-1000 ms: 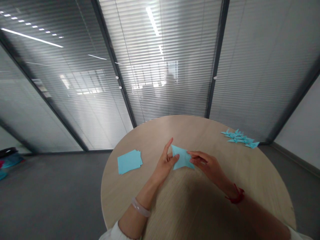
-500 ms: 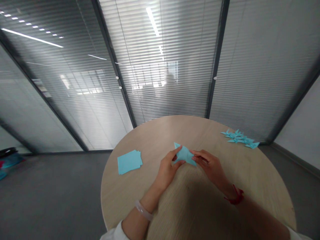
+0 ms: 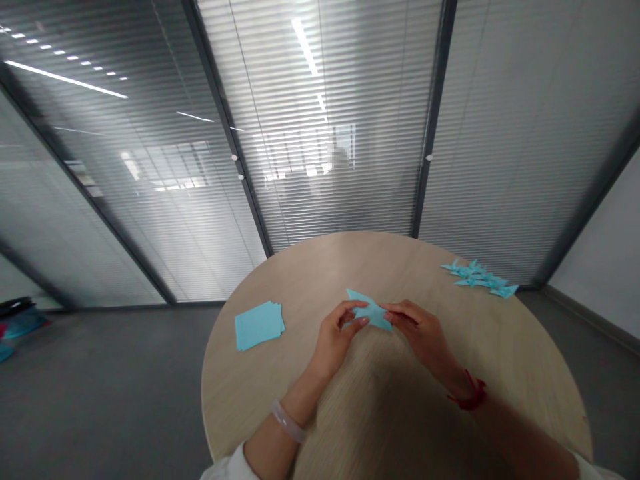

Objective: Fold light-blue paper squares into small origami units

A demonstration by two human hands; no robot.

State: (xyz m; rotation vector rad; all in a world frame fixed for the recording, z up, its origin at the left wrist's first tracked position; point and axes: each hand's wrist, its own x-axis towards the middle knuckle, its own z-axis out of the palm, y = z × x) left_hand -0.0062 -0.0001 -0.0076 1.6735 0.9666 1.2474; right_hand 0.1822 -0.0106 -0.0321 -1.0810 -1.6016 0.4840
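Observation:
A partly folded sheet of light-blue origami paper (image 3: 373,313) is between my two hands, over the middle of the table. My left hand (image 3: 336,335) grips its left side, with the thumb on the near edge and the index finger across the top. At the right corner, my right hand (image 3: 419,331) pinches the paper between thumb and fingertips. One pointed flap sticks up beyond my left index finger. The fingers partly cover the folds, so their exact shape is unclear.
A stack of flat blue paper sheets (image 3: 259,326) lies on the left of the round wooden table (image 3: 320,257). Toward the far right edge is a cluster of several folded paper cranes (image 3: 477,275). Glass panels with blinds (image 3: 345,200) stand behind the table.
My left index finger has come down and inward on the paper, closer to the thumb. The paper's upper left flap shows more and has shifted slightly. My right hand stays nearly in place.

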